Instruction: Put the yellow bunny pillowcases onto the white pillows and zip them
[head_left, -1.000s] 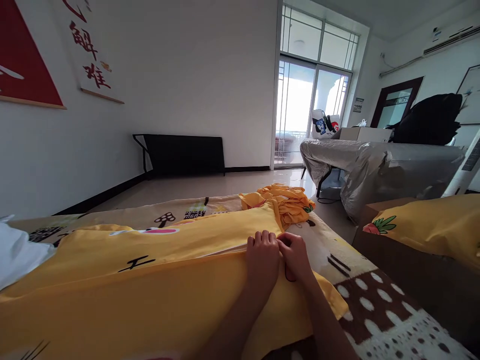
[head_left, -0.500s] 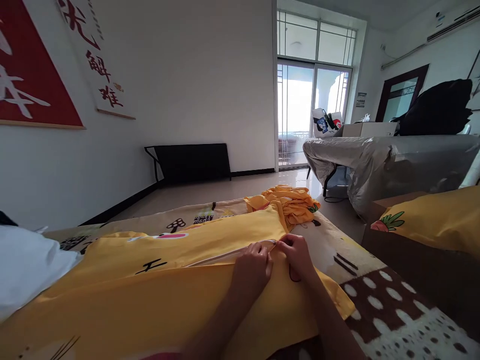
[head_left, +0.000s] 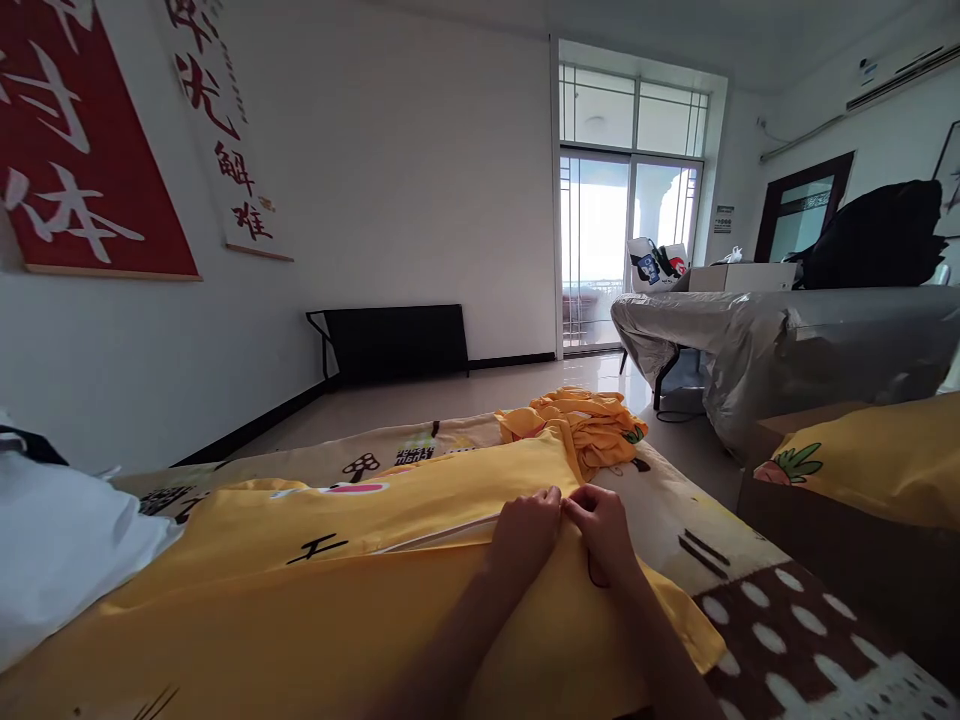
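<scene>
The left hand (head_left: 523, 532) is brought closer to the right hand (head_left: 606, 530) than before, so the yellow cover (head_left: 322, 610), spread at six o'clock, is pinched by both beside its opening (head_left: 442, 534), still unclosed toward nine o'clock.

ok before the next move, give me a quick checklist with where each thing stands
1. Left hand at the yellow cloth: ok
2. Right hand close beside it: ok, fingertips almost meeting
3. What is between the fingertips: cannot tell, too small and partly covered
4. Pale strip covered all along: not ok, it shows left of the hands
5. Crumpled orange cloth away from the fingers: ok, beyond them
6. White cloth away from both hands: ok, far left
</scene>
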